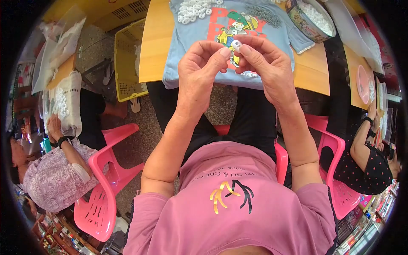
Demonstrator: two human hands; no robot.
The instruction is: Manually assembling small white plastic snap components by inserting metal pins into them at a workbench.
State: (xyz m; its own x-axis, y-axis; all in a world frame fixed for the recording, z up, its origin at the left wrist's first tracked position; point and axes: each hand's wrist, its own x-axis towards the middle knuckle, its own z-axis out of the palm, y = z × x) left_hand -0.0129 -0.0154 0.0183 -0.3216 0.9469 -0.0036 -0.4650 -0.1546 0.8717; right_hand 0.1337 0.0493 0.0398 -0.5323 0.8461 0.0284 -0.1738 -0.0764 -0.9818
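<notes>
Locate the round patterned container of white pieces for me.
In the head view, the round patterned container is at the far right of the wooden table, just right of the grey pile on the blue shirt and beyond the right hand.

You wear a pink short-sleeved shirt (257, 214) with a gold-and-black print (231, 194). Beneath your right hand (270, 72), your trousers (256, 117) are black.

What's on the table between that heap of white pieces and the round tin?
In the head view, mainly a pile of small grey pieces on the printed blue shirt.
</notes>
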